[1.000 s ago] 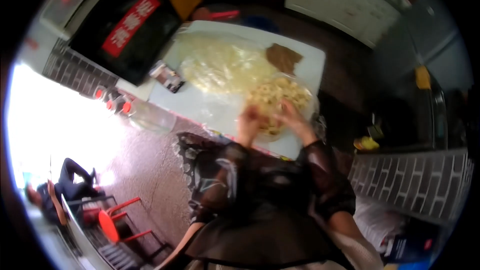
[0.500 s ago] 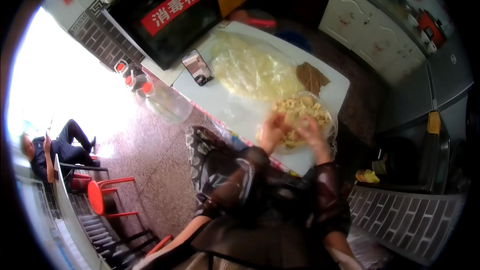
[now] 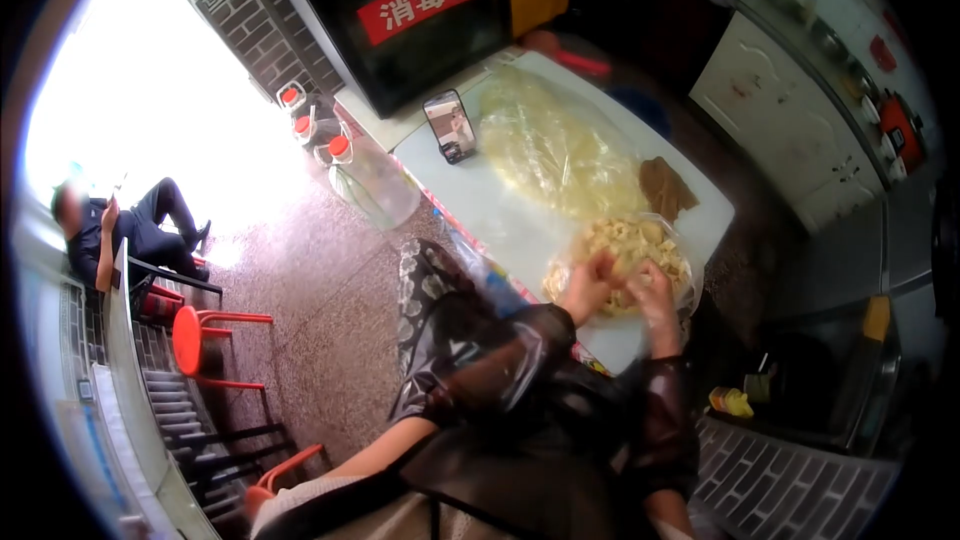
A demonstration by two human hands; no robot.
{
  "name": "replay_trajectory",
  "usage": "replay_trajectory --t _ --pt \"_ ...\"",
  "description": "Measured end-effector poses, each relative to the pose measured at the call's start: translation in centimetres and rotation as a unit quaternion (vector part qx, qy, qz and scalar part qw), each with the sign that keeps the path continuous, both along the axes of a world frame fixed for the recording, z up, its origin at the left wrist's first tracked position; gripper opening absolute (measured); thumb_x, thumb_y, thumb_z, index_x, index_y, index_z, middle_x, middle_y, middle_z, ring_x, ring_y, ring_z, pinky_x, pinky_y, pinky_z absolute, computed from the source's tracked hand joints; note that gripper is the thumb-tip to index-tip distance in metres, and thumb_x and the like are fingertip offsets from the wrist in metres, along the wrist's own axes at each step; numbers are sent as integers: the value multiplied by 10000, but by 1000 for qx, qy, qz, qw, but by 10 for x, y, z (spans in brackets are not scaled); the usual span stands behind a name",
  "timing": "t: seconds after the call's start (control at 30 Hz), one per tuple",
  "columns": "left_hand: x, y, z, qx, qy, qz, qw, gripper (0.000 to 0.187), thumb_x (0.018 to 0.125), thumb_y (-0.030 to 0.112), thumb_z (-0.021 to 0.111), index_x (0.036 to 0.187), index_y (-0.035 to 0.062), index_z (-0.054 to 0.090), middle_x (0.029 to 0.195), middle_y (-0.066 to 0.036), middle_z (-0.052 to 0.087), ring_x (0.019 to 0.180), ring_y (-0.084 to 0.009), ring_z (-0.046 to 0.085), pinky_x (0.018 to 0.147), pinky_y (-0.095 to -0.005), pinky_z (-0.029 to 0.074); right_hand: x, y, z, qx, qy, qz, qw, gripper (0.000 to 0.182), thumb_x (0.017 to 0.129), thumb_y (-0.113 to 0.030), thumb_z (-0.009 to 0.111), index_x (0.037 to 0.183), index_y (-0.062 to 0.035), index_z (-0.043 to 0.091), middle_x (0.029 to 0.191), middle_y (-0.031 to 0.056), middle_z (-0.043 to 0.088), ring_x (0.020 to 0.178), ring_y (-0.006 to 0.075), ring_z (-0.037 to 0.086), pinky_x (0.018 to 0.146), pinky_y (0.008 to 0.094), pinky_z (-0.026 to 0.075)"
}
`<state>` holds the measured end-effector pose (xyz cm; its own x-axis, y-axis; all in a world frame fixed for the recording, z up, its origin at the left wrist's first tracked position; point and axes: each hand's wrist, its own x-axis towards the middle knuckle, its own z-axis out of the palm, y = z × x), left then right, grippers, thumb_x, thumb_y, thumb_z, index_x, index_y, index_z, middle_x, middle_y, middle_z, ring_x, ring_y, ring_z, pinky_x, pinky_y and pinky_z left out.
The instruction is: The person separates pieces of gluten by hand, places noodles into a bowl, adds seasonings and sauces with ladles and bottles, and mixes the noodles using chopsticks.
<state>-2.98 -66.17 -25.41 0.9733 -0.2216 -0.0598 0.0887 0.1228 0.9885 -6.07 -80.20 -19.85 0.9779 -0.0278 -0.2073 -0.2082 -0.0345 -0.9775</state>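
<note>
Pieces (image 3: 628,236), pale, fill the bowl (image 3: 692,280) — left hand (image 3: 588,288) and right hand (image 3: 652,298) over it, fingers curled, can't tell if gripping any. Yellowish bag (image 3: 560,155) just beyond bowl. Risk: sleeve (image 3: 668,395) catching bowl rim could tip it — pieces spilling.
</note>
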Motion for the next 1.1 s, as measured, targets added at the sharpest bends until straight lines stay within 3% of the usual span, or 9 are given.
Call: replay_trajectory --t 0.13,0.2,0.27,0.33,0.4,0.47,0.8,0.97,1.1 --pt "-6 3 31 -62 86 33 994 210 831 -25 617 1021 -32 527 825 -43 604 731 -111 593 666 -242 514 5 -19 -16 -77 -20 -42 996 110 814 -100 594 855 -71 496 707 20 561 600 85 538 529 230 463" --pt "0 10 33 -71 83 45 993 201 829 -23 621 1010 -26 533 820 -38 600 731 -103 584 655 -238 509 4 -38 -31 131 -48 -173 975 91 804 -53 568 857 -69 495 707 11 545 584 74 517 528 225 453" --pt "1 14 30 -80 82 61 992 192 827 -21 624 1000 -20 539 815 -32 597 731 -95 575 644 -234 504 0 -29 -20 133 -52 -168 975 107 808 -68 589 863 -62 498 705 6 536 585 75 508 526 231 442" --pt "1 3 17 -89 71 35 993 195 819 -15 640 991 -10 549 792 -15 577 721 -79 549 620 -221 476 -13 -1 28 -57 -78 -5 995 127 850 -167 598 880 -73 519 781 8 540 755 71 530 585 223 423" --pt "1 -3 6 -12 14 26 999 217 809 -7 657 998 -9 550 783 -7 563 699 -72 527 612 -214 454 -9 8 30 -9 -39 19 999 143 842 -175 617 869 -81 513 781 12 547 715 65 523 549 224 411" --pt "-1 -4 8 12 26 21 999 233 801 6 673 999 -15 552 773 -1 557 698 -68 520 618 -215 451 -7 12 22 -22 -2 -23 1000 116 805 -46 604 840 -53 494 658 16 516 537 76 483 461 236 394" --pt "1 -3 22 -89 81 59 991 240 799 39 694 974 -30 546 784 -21 596 689 -70 552 578 -224 458 5 -17 -25 30 -105 -201 974 80 820 -92 581 835 -49 514 660 27 520 529 79 476 467 229 392" --pt "0 3 26 -20 108 -6 994 261 868 109 635 1038 -72 557 823 -60 633 751 -99 603 642 -225 489 -6 13 47 -28 2 -28 999 159 850 -187 624 853 -58 533 654 11 525 526 73 485 477 227 410" --pt "-9 -3 25 -29 78 -24 996 265 872 128 634 1023 -79 566 828 -62 634 711 -100 603 621 -224 482 1 2 24 -65 11 16 998 122 829 -157 614 844 -62 540 618 -1 503 509 78 484 470 225 405"
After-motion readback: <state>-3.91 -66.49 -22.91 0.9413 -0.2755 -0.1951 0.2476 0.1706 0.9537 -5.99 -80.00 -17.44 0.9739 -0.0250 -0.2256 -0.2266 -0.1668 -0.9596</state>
